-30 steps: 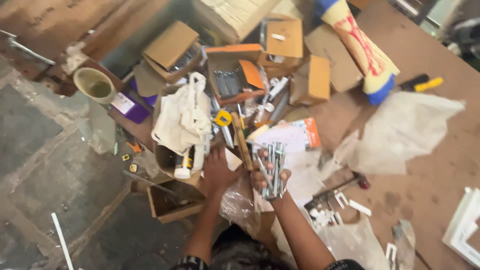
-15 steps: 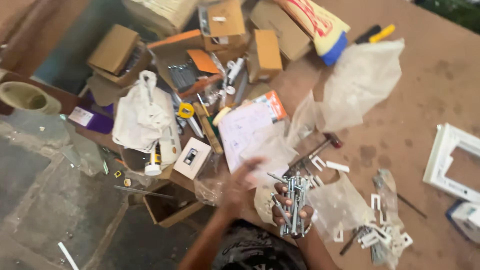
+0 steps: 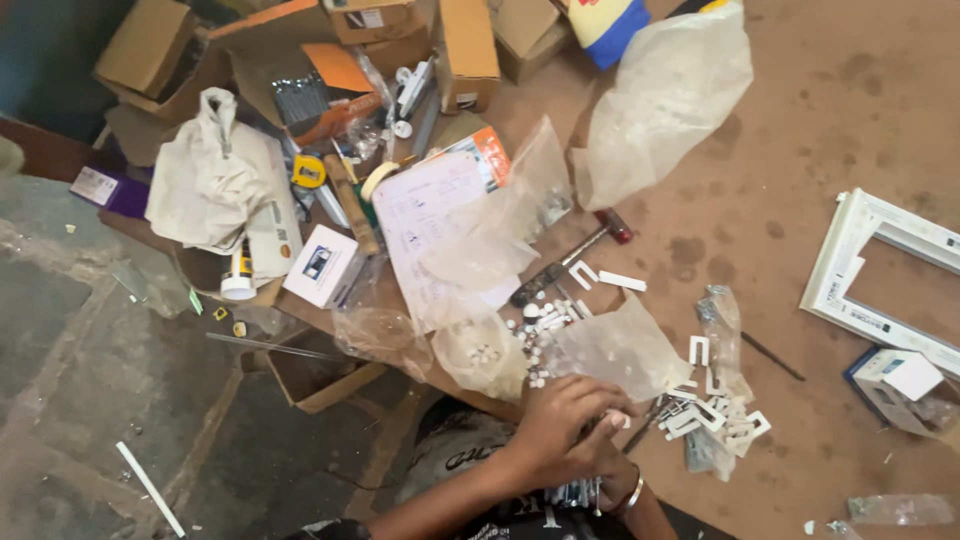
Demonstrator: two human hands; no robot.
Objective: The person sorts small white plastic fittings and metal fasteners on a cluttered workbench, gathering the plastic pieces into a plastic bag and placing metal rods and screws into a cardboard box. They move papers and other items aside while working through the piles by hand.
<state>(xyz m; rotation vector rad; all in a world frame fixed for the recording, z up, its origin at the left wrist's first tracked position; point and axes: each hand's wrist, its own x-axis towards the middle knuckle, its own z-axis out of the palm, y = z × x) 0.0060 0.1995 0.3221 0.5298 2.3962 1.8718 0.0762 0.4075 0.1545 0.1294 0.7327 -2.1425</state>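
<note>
A brown, stained worktable (image 3: 800, 130) fills the view, strewn with cardboard boxes, plastic bags and loose hardware, its near edge dropping off to a grey concrete floor. At that near edge the left hand (image 3: 560, 425) lies curled over the right hand (image 3: 600, 478), and between them sits a bundle of metal screws (image 3: 575, 492); the fingers look pressed together around it, though the overlap hides which hand bears the weight. Just above the hands lies a clear bag (image 3: 620, 345) beside a scatter of small white plugs (image 3: 540, 330), and to the right of the hands a cluster of white plastic clips (image 3: 715, 415). Left of the hands, an open bag holding more white plugs (image 3: 483, 357) sags over the table's edge. The risk, as I judge it, is spillage: the bundle is held right at the edge, so a loosened grip would send screws to the floor, and a nudge from a wrist could tip the overhanging bag or sweep the plugs off with it.
</note>
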